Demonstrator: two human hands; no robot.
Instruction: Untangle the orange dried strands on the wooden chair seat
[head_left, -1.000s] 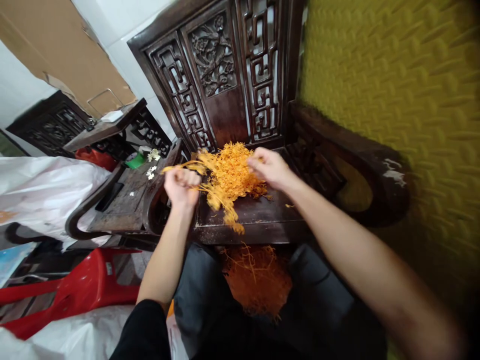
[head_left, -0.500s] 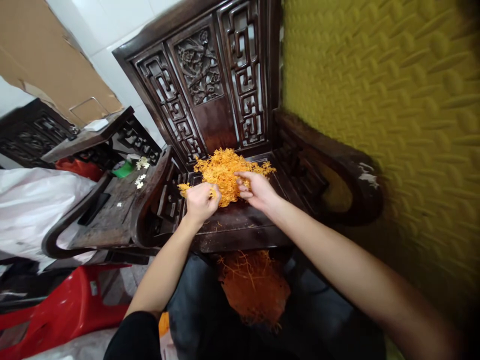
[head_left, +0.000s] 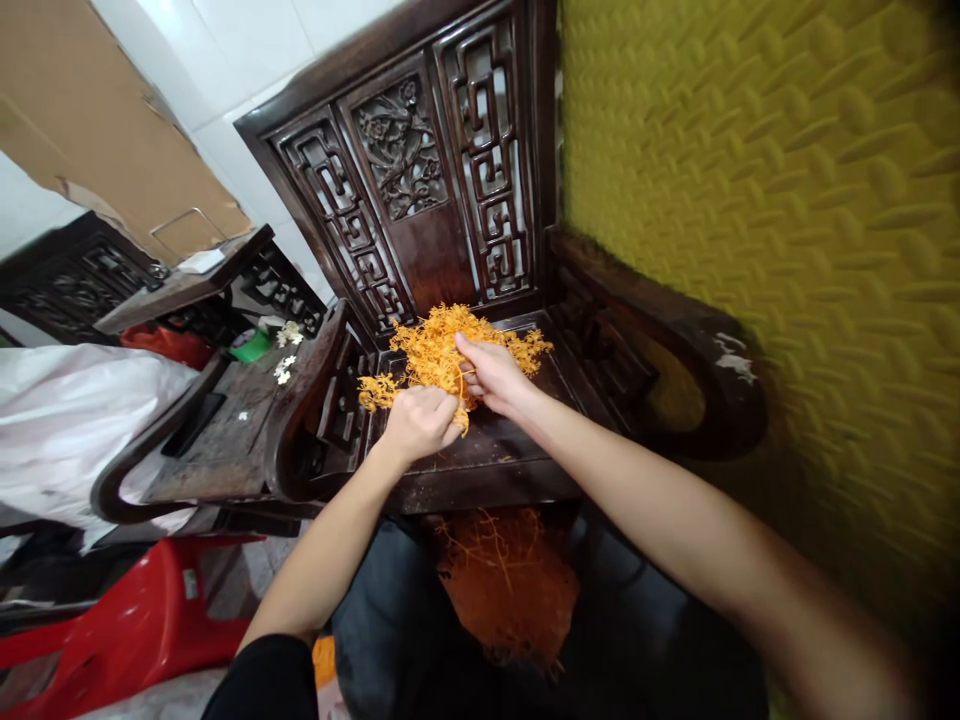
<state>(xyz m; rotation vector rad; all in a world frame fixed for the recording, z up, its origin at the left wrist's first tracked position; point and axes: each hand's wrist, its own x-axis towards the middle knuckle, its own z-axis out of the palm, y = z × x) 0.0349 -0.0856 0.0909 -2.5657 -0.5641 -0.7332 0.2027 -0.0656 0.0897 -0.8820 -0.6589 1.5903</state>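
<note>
White sheeting (head_left: 67,430) is lying bunched at the far left, and a red plastic chair (head_left: 131,630) is standing lower down in view. Just right of the sheeting, a neighbouring chair (head_left: 232,460) of dark wood is bearing a green roll (head_left: 250,346) and some white pieces (head_left: 285,370). Further along, the left hand (head_left: 421,420) is forming a closed fist around orange sprigs, with orange strands showing on both sides of it. An orange heap (head_left: 439,345) is resting on the seat of a carved chair (head_left: 431,255), behind the fist. The right hand (head_left: 491,375) is pinching a thin orange stem between thumb and fingers, just in front of the heap. At the far right, a yellow panel (head_left: 750,200) is rising beside the chair.

For good handling, the left fist should probably be holding firmly without crushing, as the sprigs are looking thin and branched. The right hand would likely be doing best by working one stem at a time, drawing gently so the tangle is not dragging along.

Counting from the left, one red chair, one neighbouring chair, one roll, two hands, one heap and one carved chair are showing. The sprigs are tangling too closely to be counted.
</note>
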